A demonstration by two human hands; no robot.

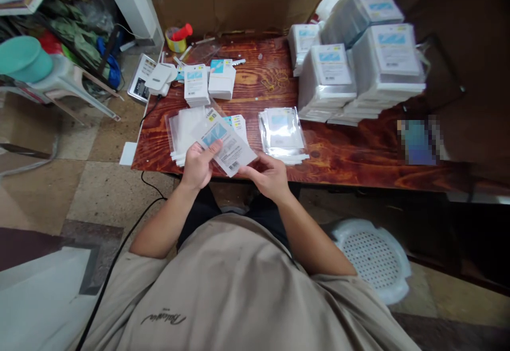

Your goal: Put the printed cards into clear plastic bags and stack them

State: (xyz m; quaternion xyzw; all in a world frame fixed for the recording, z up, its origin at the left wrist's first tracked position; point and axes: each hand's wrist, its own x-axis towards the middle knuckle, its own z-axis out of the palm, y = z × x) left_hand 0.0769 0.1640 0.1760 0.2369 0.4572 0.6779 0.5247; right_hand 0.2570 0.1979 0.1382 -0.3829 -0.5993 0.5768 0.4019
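Between my hands, tilted above the table's front edge, is a printed card (229,144) with a blue picture and a barcode; clear plastic seems to surround it. My left hand (199,164) grips its left side, thumb on the printed face. At its lower right corner, my right hand (270,177) pinches the edge between thumb and fingers. Beneath and left of the card lie clear plastic sleeves (181,133). Partly hidden behind it are more printed cards (240,127). Right of my hands rests a pile of shiny filled sleeves (282,130).
Two card stacks (196,88) (221,83) stand farther back. Tall piles of packed cards (326,83) fill the back right. A tape roll (176,40), a white device (160,78) and a digital scale (140,80) are at the left. A plastic stool (370,258) stands below right.
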